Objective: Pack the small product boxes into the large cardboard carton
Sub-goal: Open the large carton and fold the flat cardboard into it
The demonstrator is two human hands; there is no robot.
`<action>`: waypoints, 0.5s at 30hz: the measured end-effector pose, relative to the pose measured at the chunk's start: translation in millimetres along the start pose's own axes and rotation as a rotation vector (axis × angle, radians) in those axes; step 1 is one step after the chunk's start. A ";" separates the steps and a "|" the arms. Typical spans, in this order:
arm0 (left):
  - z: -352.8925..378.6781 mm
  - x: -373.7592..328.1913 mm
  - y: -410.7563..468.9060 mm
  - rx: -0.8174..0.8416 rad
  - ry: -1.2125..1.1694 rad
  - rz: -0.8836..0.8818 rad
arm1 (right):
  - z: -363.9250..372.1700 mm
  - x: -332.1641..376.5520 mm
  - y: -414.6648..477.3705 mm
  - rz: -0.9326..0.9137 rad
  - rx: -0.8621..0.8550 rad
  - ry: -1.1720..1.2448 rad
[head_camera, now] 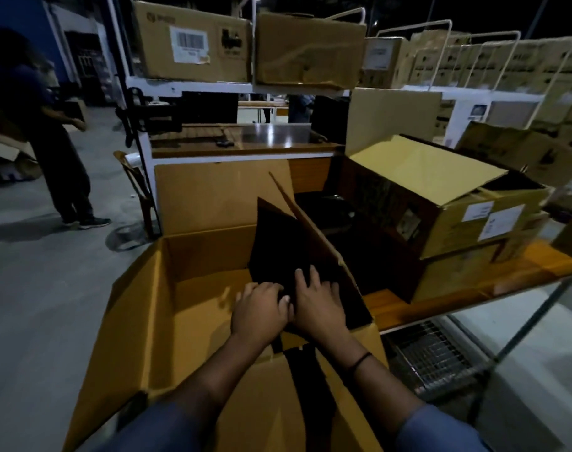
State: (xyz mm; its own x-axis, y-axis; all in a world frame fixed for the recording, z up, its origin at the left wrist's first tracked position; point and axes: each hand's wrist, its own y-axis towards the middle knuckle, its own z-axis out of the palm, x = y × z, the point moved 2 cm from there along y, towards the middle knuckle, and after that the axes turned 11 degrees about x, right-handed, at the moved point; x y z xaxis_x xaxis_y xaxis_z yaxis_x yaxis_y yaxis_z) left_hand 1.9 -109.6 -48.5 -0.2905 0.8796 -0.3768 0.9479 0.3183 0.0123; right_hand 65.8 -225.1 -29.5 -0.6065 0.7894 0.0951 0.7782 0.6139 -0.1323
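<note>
Item: large carton [187, 321], brown cardboard, open at the top. The far flap stands upright, the left flap is spread outward, the near flap hangs toward the wearer, and the right flap [314, 230] is raised and tilted.

Contents: black box [278, 249] in the carton's right half, leaning against the inner face of the right flap. In the dim light its edges and count cannot be told. The carton's left half shows bare cardboard floor.

Left hand [258, 311]: inside the carton near its middle, fingers bent down onto the near left edge of the black box. Whether it grips or only touches cannot be told.

Right hand [317, 305]: just beside the left hand, lying flat on the black box with fingers spread and straight, holding nothing. A black band [361, 357] circles the wrist, and blue sleeves cover both upper forearms.

Surroundings:
- Wooden table [522, 272] touching the carton's right side.
- Second carton [457, 220] on that table, lid flaps open, white labels on its side.
- Wire basket [431, 353] under the table's near edge.
- Shelf unit beyond the carton's far edge, carrying a labelled box [193, 44] and a plain box [310, 47] on top.
- Stacked cartons [506, 66] at far right.
- A person [43, 125] standing on the concrete floor at left.
</note>
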 end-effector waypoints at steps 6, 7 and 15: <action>24.1 -76.0 45.4 0.059 0.003 0.074 | -15.9 -90.1 22.0 0.088 -0.068 -0.116; 29.1 -86.0 51.4 0.071 0.001 0.075 | -14.0 -103.4 25.2 0.103 -0.059 -0.107; 71.5 -136.1 85.3 0.213 0.028 0.060 | 17.5 -184.1 47.0 0.132 0.062 -0.044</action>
State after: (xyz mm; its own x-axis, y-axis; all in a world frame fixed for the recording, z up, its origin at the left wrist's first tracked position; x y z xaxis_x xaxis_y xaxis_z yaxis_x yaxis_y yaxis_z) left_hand 131.7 -227.5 -62.4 -0.2333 0.9051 -0.3556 0.9690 0.1857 -0.1629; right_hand 211.1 -341.6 -70.5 -0.5071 0.8613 0.0300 0.8409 0.5021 -0.2020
